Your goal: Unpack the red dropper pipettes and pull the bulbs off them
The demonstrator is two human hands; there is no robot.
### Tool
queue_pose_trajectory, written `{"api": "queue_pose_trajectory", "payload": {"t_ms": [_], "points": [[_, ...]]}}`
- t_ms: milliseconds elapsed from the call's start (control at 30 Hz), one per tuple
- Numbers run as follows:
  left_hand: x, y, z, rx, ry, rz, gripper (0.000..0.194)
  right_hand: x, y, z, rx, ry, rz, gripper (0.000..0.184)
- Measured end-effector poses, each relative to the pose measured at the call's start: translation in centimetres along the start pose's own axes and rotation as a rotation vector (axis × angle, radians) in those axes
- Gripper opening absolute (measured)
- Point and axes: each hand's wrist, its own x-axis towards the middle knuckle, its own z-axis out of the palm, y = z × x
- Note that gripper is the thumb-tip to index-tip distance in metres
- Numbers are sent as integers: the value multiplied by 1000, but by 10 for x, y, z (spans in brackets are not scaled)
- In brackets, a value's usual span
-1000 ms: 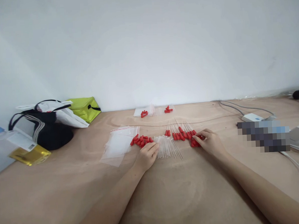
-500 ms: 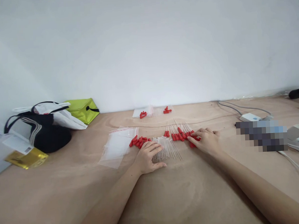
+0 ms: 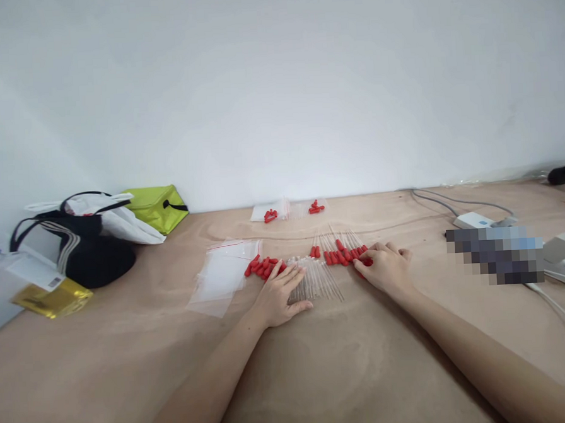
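Note:
My left hand (image 3: 280, 297) lies with its fingers apart over the near left part of a fan of thin glass dropper tubes (image 3: 320, 280). Its fingertips reach the edge of a heap of loose red rubber bulbs (image 3: 261, 267). To the right, my right hand (image 3: 388, 269) is curled, thumb and fingers around a red rubber bulb (image 3: 366, 262) that is mostly hidden by them. Beside those fingers is a row of droppers (image 3: 335, 257), glass tubes fitted with red bulbs, their thin tips pointing toward the wall. Clear zip bags (image 3: 222, 274) are stacked left of the loose bulbs.
Near the wall lies another clear bag (image 3: 287, 210) with red bulbs and tubes. At left are a black bag (image 3: 93, 253), a lime-green box bag (image 3: 154, 209) and a yellow-gold packet (image 3: 54, 298). A white adapter (image 3: 472, 221) with cables and a blurred-out item lie at right.
My left fingers have spread and straightened a little over the tubes. My right hand has shifted slightly, its thumb and fingers drawing closer around the red bulb. The droppers lie much as before.

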Motion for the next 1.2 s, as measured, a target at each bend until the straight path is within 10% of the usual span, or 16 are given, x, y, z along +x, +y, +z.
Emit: {"api": "queue_pose_trajectory", "payload": {"t_ms": [300, 567, 1200], "points": [[-4, -2, 5, 135, 202, -70, 62, -8, -9, -4, 160, 411, -80, 22], [-4, 4, 2, 226, 364, -59, 31, -31, -38, 1, 421, 240, -540, 11], [-2, 16, 4, 142, 398, 72, 19, -35, -56, 8, 346, 186, -660, 11]]}}
